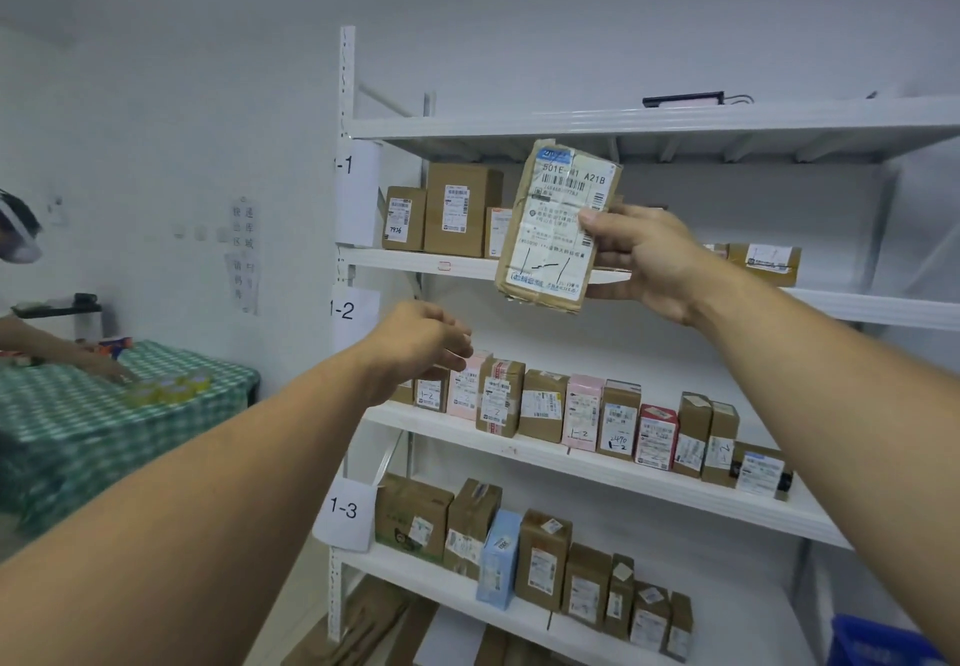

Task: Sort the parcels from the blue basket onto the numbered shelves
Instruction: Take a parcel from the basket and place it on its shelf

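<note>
Right hand: raised at 2 o'clock of the view, thumb on the front and fingers behind, gripping a flat brown parcel by its right edge. The parcel is upright, slightly tilted, with its white printed label facing the camera. It is held in the air in front of the 1-1 shelf and rests on nothing.

Left hand: extended just at 8 o'clock of centre, fingers loosely curled and holding nothing. It is in front of the leftmost boxes on the 1-2 shelf; contact with them cannot be determined.

The white shelving unit carries rows of upright boxes on the 1-1, 1-2 and 1-3 levels.

Blue basket: only a corner shows, at 5 o'clock.

At 9 o'clock, a second person's arm reaches over a table with a green checked cloth.
</note>
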